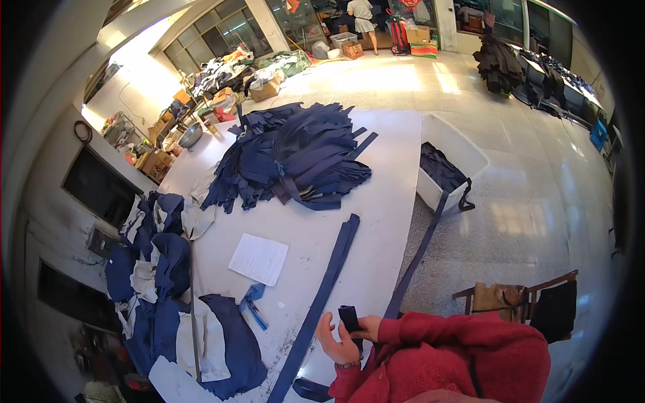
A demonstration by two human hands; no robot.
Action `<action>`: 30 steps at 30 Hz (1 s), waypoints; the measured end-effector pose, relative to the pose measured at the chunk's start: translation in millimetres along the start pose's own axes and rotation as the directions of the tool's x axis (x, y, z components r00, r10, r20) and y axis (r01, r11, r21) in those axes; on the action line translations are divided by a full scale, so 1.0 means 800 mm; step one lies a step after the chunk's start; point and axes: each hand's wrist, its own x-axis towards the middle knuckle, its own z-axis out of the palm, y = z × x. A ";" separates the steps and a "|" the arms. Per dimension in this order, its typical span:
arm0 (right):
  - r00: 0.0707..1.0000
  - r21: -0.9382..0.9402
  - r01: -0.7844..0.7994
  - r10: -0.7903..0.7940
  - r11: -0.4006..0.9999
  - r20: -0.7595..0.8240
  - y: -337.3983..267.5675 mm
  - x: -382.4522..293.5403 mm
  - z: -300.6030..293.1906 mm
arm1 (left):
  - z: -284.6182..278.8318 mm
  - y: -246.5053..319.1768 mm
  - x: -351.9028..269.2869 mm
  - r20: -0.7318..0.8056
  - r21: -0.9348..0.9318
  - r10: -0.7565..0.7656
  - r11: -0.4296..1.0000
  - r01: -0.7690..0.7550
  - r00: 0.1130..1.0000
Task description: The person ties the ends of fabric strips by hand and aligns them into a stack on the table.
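My right hand grips a folded dark navy fabric strip close to my body. My left hand, with a bracelet at the wrist, is just left of it, palm turned up and fingers apart; whether its thumb touches the strip is unclear. A long navy strip runs from a white plastic bin along the table edge towards my right forearm. On the white table, a stack of long navy strips lies left of my hands. Another strip loop sits below them.
A large heap of navy strips covers the table's far part. Left are a written paper sheet, blue scissors and navy and white fabric pieces. A wooden chair stands right. A person is far off by the doorway.
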 end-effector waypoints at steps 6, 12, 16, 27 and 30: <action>0.989 0.014 -0.076 0.077 0.997 -0.123 0.017 -0.024 -0.049 | 0.045 0.010 -0.026 0.049 -0.080 -0.138 0.987 0.142 0.989; 0.979 -0.064 -0.143 0.132 0.988 -0.156 0.036 -0.048 -0.089 | 0.087 0.024 -0.046 0.107 -0.126 -0.173 0.974 0.186 0.979; 0.970 0.027 -0.019 0.025 0.999 -0.242 0.047 -0.068 -0.095 | 0.103 0.036 -0.060 0.127 -0.146 -0.236 0.956 0.254 0.963; 0.979 0.493 -0.108 0.178 0.863 -0.096 0.052 -0.078 -0.113 | 0.119 0.044 -0.069 0.128 -0.176 -0.277 0.939 0.297 0.952; 0.980 0.304 -0.120 0.162 0.945 -0.118 0.039 -0.086 -0.113 | 0.119 0.035 -0.076 0.150 -0.289 -0.308 0.895 0.340 0.939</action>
